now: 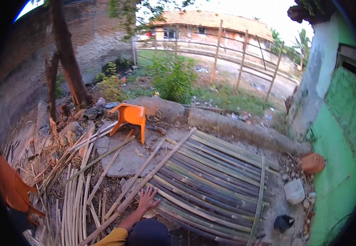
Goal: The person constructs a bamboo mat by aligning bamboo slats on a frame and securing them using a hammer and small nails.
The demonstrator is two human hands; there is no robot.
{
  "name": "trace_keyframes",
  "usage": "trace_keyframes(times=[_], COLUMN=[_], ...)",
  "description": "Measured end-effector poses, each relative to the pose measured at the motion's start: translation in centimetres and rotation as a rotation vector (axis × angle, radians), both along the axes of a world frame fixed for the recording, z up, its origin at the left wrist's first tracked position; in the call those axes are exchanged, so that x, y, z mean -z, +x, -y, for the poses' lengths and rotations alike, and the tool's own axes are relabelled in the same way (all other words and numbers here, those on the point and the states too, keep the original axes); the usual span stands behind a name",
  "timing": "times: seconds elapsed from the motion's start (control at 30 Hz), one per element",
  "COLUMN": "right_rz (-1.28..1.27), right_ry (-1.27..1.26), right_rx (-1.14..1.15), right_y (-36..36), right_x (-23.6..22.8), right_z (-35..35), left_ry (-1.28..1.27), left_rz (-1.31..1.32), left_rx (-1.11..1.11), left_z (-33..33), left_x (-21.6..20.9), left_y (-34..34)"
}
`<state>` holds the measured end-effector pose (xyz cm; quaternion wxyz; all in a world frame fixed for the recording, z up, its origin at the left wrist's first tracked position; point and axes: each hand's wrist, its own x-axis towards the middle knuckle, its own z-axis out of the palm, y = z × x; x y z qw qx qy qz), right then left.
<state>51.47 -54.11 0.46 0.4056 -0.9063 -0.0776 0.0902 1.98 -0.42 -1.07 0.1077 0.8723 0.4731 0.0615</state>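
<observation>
My left hand (148, 199), below a yellow sleeve (111, 238), rests palm down with fingers spread at the near left end of the bamboo poles (206, 180). These green and dark poles lie side by side as a flat panel. A long pole (157, 170) crosses their left ends, and a green bamboo strip (260, 197) crosses their right ends. At the lower edge, near the strip's near end, a sliver of what seems my right hand (260, 236) shows; its fingers are mostly cut off. A dark blue rounded shape (149, 234) sits beside my left forearm.
Loose bamboo strips (77, 197) lie on the left. Beyond them stands an orange plastic chair (130, 117); another orange item (11, 180) is at the left rim. A reddish block (312, 162), a white block (294, 191) and a black crumpled item (283, 223) lie by the green wall (338, 164).
</observation>
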Motion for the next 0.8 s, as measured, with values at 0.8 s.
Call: trace_keyframes(times=[0.8], right_rz=[0.119], right_ry=[-0.334], right_rx=[-0.241], right_y=[7.3], right_x=[-5.2], right_z=[-16.7], left_ry=[0.122], left_rz=[-0.035], left_rx=[-0.023], left_z=[0.3], left_x=[-1.2], left_y=[0.4])
